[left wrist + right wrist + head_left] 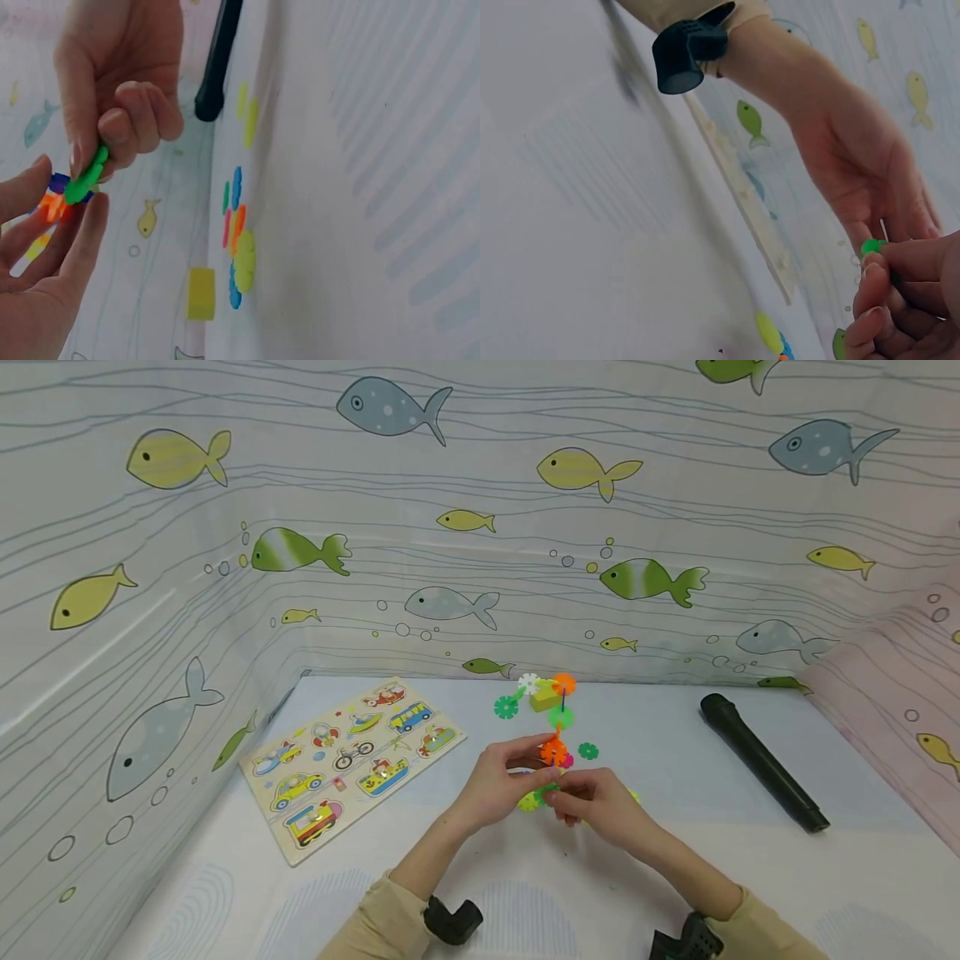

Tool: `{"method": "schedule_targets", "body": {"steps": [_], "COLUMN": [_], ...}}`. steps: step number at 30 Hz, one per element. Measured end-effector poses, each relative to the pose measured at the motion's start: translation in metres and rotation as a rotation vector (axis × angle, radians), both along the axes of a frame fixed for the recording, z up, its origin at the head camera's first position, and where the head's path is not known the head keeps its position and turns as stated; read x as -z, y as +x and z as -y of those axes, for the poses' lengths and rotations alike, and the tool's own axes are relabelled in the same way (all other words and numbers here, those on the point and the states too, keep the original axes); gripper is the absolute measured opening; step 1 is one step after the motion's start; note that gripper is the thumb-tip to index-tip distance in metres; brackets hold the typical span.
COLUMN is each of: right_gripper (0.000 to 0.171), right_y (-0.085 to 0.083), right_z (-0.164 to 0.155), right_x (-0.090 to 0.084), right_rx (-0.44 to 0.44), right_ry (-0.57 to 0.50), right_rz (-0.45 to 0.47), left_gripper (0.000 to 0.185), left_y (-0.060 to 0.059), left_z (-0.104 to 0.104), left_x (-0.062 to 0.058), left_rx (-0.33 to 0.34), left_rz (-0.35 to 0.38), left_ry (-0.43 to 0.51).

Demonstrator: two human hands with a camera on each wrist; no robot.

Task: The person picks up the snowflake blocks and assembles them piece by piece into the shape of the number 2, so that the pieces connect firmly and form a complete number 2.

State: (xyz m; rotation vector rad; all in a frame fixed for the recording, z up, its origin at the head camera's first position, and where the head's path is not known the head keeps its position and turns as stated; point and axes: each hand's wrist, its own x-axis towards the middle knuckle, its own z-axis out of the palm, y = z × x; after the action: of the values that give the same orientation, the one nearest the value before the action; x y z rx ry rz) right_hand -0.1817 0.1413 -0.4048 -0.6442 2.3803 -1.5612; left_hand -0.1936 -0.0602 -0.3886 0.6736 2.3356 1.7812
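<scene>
Hands, head view: your left hand (487,787) and right hand (609,808) meet in front of your forearms, wrists angled inward, fingers narrowed on small pieces.
Green disc, left wrist view: your right thumb and finger pinch the bright-green, scallop-edged plastic disc (86,180); your left fingers hold the orange-and-purple plastic cluster (54,205) close beside it, contact unclear.
Joining, my reading: steady the cluster, align slot with slot, press straight without twisting.
Rim, right wrist view: green shows at your right fingertips; pinch the far edge, leaving the joining edge free.
</scene>
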Motion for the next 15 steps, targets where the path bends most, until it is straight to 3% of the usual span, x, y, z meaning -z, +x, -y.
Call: {"method": "schedule_targets", "body": {"steps": [7, 15], "right_gripper": [0.022, 0.024], "right_y": [0.0024, 0.0041], "right_z": [0.0019, 0.0045], "right_x": [-0.001, 0.0], "right_rx": [0.028, 0.063], "right_ry": [-0.044, -0.052], "right_rz": [0.059, 0.048], "left_gripper": [0.049, 0.051], "left_y": [-0.0008, 0.0014], "left_z": [0.0, 0.0017], "left_x": [0.0001, -0.0023], "left_rx": [0.001, -0.015], "left_rz": [-0.004, -0.001], "left_ry": [0.006, 0.002]}}
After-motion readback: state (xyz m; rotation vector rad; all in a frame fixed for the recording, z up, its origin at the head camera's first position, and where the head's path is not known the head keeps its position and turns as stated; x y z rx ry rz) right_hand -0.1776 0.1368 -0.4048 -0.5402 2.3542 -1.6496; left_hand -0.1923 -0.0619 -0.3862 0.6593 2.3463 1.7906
